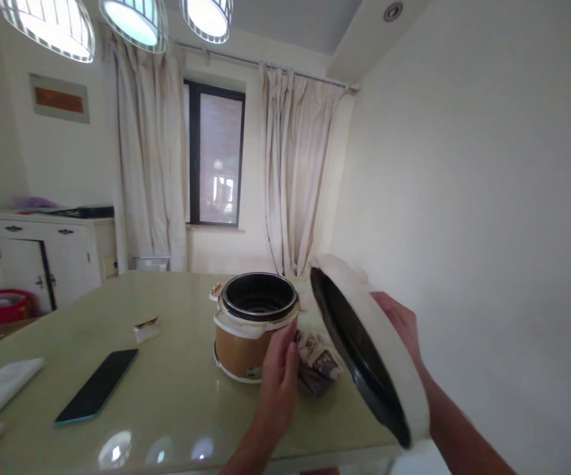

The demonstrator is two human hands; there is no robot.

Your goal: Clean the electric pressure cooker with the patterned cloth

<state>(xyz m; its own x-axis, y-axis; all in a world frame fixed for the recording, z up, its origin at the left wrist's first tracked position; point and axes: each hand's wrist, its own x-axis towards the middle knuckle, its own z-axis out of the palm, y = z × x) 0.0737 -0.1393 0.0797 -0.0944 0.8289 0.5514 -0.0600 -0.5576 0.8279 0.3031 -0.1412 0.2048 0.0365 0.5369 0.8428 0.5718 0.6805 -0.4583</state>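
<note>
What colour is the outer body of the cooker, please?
The cooker's outer body is golden brown, showing best in the head view.

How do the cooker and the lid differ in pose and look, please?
The cooker stands upright on the table, while the lid is held steeply tilted in the right hand. The cooker is brown and white outside; the lid is white outside. Both are dark inside.

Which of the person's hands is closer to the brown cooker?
Left. The left hand is at the right side of the cooker, apparently touching it; the right hand is farther right, holding the lid.
</note>
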